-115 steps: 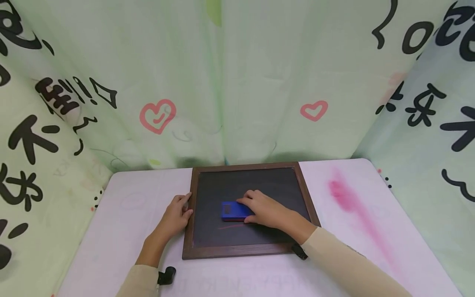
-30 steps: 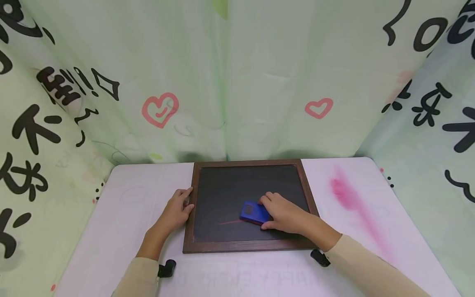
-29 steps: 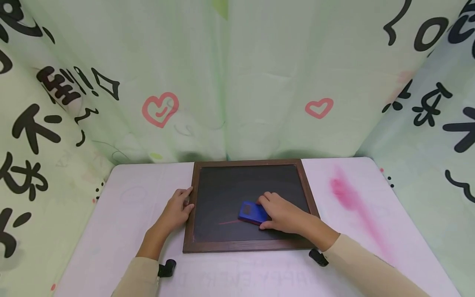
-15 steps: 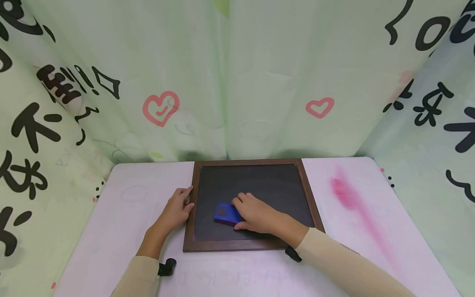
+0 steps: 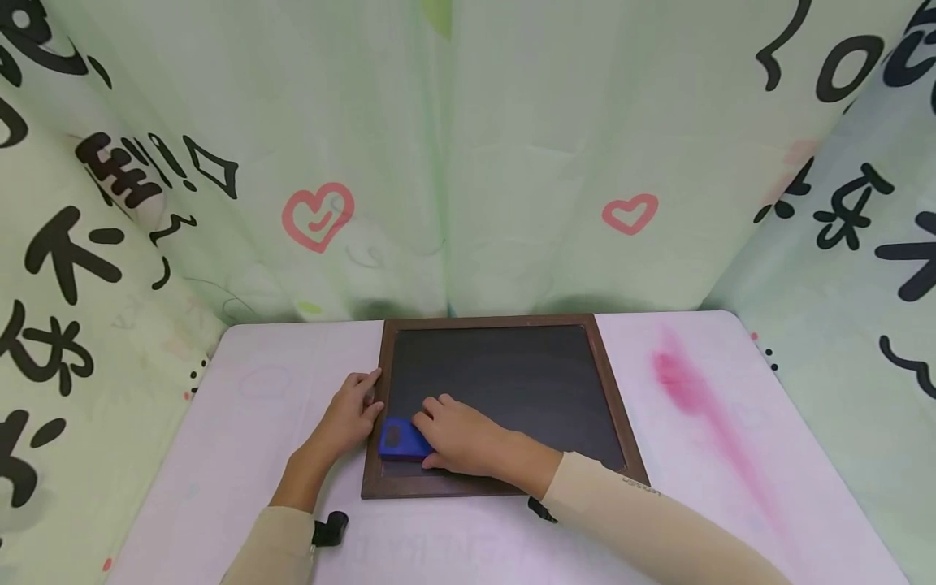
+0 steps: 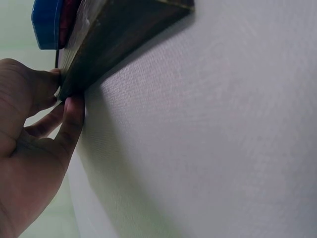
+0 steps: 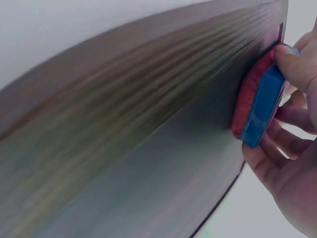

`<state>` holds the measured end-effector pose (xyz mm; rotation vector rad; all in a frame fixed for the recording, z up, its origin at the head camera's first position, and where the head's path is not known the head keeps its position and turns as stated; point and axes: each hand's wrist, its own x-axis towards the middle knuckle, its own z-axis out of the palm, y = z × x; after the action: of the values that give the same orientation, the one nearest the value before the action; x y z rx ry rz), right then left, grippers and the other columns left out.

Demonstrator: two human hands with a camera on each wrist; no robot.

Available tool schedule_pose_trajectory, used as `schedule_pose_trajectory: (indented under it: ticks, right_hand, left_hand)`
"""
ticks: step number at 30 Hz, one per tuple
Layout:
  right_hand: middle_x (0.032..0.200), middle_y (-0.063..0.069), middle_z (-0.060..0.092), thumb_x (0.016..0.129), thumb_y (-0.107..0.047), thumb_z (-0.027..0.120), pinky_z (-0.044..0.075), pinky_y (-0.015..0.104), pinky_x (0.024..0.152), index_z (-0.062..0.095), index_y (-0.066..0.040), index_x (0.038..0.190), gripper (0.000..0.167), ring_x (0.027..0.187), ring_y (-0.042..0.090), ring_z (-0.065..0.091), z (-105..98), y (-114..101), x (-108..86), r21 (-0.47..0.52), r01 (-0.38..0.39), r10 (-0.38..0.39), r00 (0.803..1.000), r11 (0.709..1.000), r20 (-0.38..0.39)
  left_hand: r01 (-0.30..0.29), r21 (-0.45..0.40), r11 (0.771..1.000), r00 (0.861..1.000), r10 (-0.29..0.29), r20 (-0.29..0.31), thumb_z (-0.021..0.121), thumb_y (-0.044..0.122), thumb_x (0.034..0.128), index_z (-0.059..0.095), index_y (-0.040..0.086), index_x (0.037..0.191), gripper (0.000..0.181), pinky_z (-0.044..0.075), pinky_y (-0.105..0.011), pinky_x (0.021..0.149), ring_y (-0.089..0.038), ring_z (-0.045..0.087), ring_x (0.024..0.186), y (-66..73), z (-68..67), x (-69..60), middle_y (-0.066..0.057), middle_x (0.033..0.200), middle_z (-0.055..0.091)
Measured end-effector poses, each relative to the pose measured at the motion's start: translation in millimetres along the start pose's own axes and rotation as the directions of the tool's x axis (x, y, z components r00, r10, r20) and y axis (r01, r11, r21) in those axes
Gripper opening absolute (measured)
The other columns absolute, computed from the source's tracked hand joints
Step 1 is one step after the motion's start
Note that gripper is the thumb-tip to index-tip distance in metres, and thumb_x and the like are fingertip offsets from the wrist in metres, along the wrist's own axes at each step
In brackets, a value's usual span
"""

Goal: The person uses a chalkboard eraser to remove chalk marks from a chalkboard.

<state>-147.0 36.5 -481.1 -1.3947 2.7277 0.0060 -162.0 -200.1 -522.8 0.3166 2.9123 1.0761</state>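
A small chalkboard (image 5: pixel 504 366) in a brown wooden frame lies on the table. My right hand (image 5: pixel 464 437) grips a blue eraser (image 5: pixel 400 439) near the board's lower left corner. In the right wrist view, thumb and fingers hold the blue back of the eraser (image 7: pixel 265 106), and its red felt side faces the board. My left hand (image 5: pixel 346 413) holds the frame's left edge. In the left wrist view the thumb of the left hand (image 6: pixel 37 144) and its fingertips meet at the frame (image 6: pixel 94 44). No pink line shows on the visible black surface.
The white table (image 5: pixel 292 366) carries a pink smear (image 5: pixel 683 382) to the right of the board. A pale green curtain (image 5: pixel 512 162) with hearts and black lettering hangs behind and at both sides. Black straps (image 5: pixel 331 528) sit at the wrists.
The right hand swept the eraser right, then left across the board to its lower left. The pink line seen earlier no longer shows. The left hand stays at the frame.
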Motion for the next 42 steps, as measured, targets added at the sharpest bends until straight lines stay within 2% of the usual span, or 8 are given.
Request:
schedule_pose_trajectory:
  ticks: [8, 16, 24, 34, 42]
  right_hand:
    - [0.127, 0.005, 0.059, 0.094, -0.048, 0.073, 0.053, 0.027, 0.093, 0.058, -0.01, 0.141, 0.062, 0.106, 0.017, 0.055, -2, 1, -1.2, 0.047, -0.021, 0.02, 1.0, 0.999, 0.01]
    - [0.126, 0.005, 0.061, 0.094, -0.046, 0.074, 0.053, 0.028, 0.092, 0.059, -0.01, 0.142, 0.062, 0.105, 0.017, 0.056, -2, 11, -15.9, 0.086, -0.017, 0.018, 1.0, 0.996, -0.005]
    - [0.125, 0.004, 0.059, 0.094, -0.044, 0.074, 0.052, 0.029, 0.09, 0.058, -0.011, 0.143, 0.061, 0.104, 0.015, 0.053, -2, 27, -40.3, 0.157, -0.052, 0.051, 0.999, 0.986, 0.01]
    - [0.122, 0.005, 0.061, 0.093, -0.038, 0.078, 0.053, 0.031, 0.089, 0.059, -0.009, 0.141, 0.06, 0.105, 0.016, 0.054, 1, 50, -75.0, 0.213, -0.073, 0.079, 0.997, 0.974, -0.022]
    - [0.121, 0.004, 0.06, 0.089, -0.033, 0.082, 0.053, 0.037, 0.09, 0.061, -0.009, 0.136, 0.056, 0.106, 0.019, 0.055, 4, 76, -111.1, 0.283, -0.143, 0.155, 0.988, 0.948, -0.019]
  left_hand:
    - [-0.027, 0.001, 1.0, 0.999, 0.027, -0.03, 0.066, -0.004, 0.0955, 0.047, -0.011, 0.148, 0.056, 0.05, -0.045, 0.083, -0.028, 0.058, 0.091, 3.6, -1.2, 0.3, -0.027, 0.125, 0.055]
    - [-0.008, -0.011, 1.0, 1.0, 0.008, -0.011, 0.065, -0.003, 0.0965, 0.045, -0.01, 0.149, 0.057, 0.049, -0.046, 0.086, -0.029, 0.057, 0.093, 4.4, -1.1, 2.6, -0.027, 0.127, 0.054]
    - [0.001, -0.01, 1.0, 1.0, -0.001, -0.004, 0.065, -0.003, 0.0966, 0.045, -0.01, 0.15, 0.057, 0.05, -0.045, 0.086, -0.029, 0.057, 0.094, 1.4, -1.0, 2.2, -0.027, 0.126, 0.054]
    - [0.008, -0.001, 1.0, 1.0, -0.008, 0.007, 0.065, -0.002, 0.0971, 0.044, -0.009, 0.15, 0.057, 0.05, -0.042, 0.082, -0.026, 0.056, 0.092, 1.4, -0.4, 0.7, -0.027, 0.128, 0.054]
    - [0.033, -0.016, 0.999, 0.999, -0.033, 0.014, 0.065, -0.001, 0.0975, 0.044, -0.008, 0.152, 0.059, 0.05, -0.043, 0.085, -0.027, 0.057, 0.095, 2.9, -0.8, 0.5, -0.027, 0.132, 0.053]
